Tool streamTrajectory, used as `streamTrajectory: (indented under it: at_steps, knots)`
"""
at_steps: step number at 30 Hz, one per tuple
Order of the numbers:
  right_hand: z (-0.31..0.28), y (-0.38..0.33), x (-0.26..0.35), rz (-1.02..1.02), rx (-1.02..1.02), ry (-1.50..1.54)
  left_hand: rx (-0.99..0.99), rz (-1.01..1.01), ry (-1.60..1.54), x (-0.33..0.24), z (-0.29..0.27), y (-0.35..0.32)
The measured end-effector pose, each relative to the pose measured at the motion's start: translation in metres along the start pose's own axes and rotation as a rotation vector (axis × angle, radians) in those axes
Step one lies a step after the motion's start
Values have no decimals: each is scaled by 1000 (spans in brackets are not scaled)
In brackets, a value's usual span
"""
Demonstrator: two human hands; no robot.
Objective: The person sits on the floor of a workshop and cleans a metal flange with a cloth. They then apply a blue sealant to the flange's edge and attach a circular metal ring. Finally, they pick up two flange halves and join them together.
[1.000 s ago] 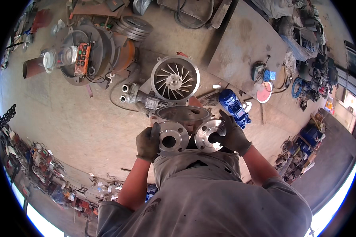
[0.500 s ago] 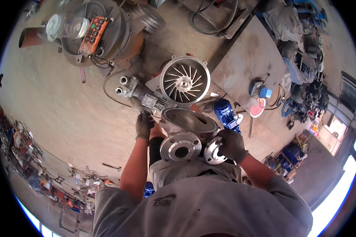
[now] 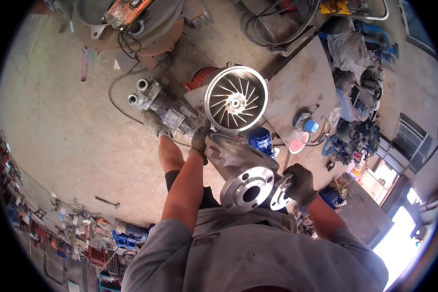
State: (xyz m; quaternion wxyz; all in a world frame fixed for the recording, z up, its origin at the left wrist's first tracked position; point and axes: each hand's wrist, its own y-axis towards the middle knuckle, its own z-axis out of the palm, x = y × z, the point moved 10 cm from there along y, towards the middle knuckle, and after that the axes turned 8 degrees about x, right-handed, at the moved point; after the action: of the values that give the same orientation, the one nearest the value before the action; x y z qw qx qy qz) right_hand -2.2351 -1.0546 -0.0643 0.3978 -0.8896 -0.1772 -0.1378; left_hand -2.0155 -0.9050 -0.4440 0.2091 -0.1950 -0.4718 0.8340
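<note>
A grey metal pump casing (image 3: pixel 228 163) with a wide round rim and two bolt-hole flanges is held in front of my body. My left hand (image 3: pixel 199 144), in a dark glove, is closed at the rim's left side; its fingertips are partly hidden. Dark-gloved too, my right hand (image 3: pixel 301 184) grips the edge of the right flange (image 3: pixel 280 193). The larger flange (image 3: pixel 248 190) faces up between my arms. Just beyond the casing, a bladed impeller (image 3: pixel 235 102) sits inside a round metal housing (image 3: pixel 210 104). A blue motor (image 3: pixel 261 141) stands close to the casing's far right side.
To the left of the housing lies a grey motor unit (image 3: pixel 173 114) with two round ports, beside my shoe (image 3: pixel 155 124). A flat metal plate (image 3: pixel 301 78) lies at the right, bearing a grinder (image 3: pixel 302 117). An orange remote control (image 3: pixel 126 12) rests on large machinery at the far left.
My left hand has come from beside the casing to its left rim. The casing has tilted, with its flanges shifted to the right and lower. The whole view has shifted too.
</note>
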Motion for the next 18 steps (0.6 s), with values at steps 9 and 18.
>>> streamTrajectory:
  at_steps: [9, 18]
  knots:
    - [-32, 31, -13, -75, 27, 54, -5, -67, -324, 34, 2, 11]
    - [-41, 148, -97, -340, 197, 366, -182, -11, -236, -20, -23, -29]
